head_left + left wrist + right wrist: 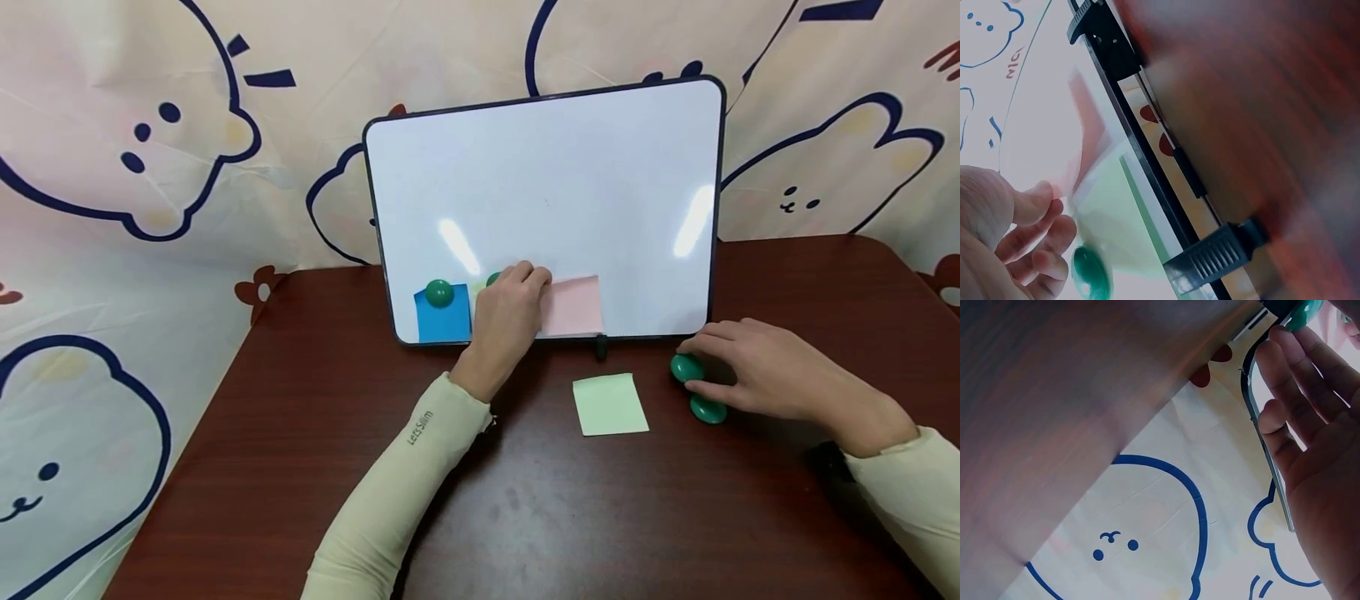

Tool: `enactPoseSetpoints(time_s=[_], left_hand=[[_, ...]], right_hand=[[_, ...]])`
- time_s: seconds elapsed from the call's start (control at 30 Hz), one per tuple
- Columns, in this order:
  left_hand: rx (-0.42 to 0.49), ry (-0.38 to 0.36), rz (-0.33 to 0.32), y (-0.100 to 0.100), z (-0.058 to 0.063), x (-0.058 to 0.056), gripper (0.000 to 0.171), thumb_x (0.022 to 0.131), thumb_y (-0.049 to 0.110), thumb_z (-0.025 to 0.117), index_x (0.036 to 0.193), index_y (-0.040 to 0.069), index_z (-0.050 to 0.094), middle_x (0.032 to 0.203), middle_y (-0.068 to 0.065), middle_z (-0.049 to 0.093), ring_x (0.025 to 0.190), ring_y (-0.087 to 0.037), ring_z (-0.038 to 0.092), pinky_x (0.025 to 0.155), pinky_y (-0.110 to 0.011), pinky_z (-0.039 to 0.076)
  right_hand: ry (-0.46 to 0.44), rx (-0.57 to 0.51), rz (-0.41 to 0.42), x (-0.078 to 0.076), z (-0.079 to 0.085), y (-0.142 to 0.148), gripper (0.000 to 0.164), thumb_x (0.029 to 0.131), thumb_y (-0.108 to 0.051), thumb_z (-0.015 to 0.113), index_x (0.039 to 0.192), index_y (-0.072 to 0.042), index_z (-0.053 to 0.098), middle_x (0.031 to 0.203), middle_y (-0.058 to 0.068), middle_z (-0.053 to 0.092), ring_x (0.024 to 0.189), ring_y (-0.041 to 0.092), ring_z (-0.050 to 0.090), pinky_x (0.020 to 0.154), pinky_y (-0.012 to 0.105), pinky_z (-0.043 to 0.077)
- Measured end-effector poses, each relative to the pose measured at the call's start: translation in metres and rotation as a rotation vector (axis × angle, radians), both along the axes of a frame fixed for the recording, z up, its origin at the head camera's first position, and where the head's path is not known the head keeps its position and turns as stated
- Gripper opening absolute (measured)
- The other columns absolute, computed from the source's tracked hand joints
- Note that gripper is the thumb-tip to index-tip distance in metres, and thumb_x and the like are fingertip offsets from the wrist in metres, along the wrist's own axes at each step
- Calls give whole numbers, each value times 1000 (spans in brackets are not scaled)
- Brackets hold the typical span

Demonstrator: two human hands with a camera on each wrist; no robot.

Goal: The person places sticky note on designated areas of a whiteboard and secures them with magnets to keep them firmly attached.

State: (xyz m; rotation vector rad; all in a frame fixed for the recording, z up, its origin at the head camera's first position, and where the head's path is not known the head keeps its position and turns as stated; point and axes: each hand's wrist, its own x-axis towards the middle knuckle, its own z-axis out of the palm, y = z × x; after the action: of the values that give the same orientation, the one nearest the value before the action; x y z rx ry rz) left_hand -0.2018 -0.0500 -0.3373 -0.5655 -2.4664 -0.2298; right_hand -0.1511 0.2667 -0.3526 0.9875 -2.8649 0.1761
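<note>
In the head view my left hand (512, 308) is at the lower part of the whiteboard (547, 183). Its thumb and index finger pinch the corner of a pink sticky note (573, 307), as the left wrist view shows. Beside that hand, a pale green note (1113, 215) is on the board with a green round magnet (1090, 274) by it. My right hand (768, 371) is low over the table, thumb and fingertips around a green magnet (686, 367). A second loose magnet (708, 409) lies just below the thumb.
Another green magnet (439, 292) sits on a blue note (442, 318) at the board's lower left. A light green sticky note (611, 405) lies on the brown table (525, 517) before the board. Behind stands a cartoon-printed cloth (315, 75). Black clips (1219, 256) hold the board's lower edge.
</note>
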Motion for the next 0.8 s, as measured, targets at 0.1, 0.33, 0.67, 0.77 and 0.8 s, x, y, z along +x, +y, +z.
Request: enactPoseSetpoints(time_s=[0.1,0.33,0.67,0.77,0.8], left_hand=[[7,-5,4,1,-1,0,12,96,16,66,103,14,75,94,-2,70,84,-16,68,71,-30,60],[-8,-11,17,3,-1,-1,13,98,18,63,102,14,75,93,-1,71,82,-14,68,70,-28,59],[2,-39,35,6,0,-2,14,97,20,64,105,13,75,97,-2,72,84,-15,69,75,-29,60],[6,-40,31,6,0,-4,14,97,21,65,105,14,75,96,-2,72,83,-15,69,74,-30,60],[10,-42,28,6,0,-4,14,96,21,66,104,14,75,96,-3,71,82,-15,69,73,-30,60]], right_hand=[[1,-1,0,0,0,0,40,78,-35,83,112,-19,71,106,-1,70,90,15,62,78,42,58],[-7,3,-1,1,-1,-1,40,78,-35,83,113,-19,71,107,-1,70,91,15,62,79,42,57],[10,1,5,0,0,0,40,77,-35,83,112,-19,71,106,-1,70,90,15,62,77,41,57],[15,-5,11,-1,1,1,40,77,-35,83,112,-19,71,106,-1,70,90,15,62,77,41,57],[18,-8,11,-1,1,2,40,77,-35,83,113,-18,71,107,0,70,90,16,62,78,42,57]])
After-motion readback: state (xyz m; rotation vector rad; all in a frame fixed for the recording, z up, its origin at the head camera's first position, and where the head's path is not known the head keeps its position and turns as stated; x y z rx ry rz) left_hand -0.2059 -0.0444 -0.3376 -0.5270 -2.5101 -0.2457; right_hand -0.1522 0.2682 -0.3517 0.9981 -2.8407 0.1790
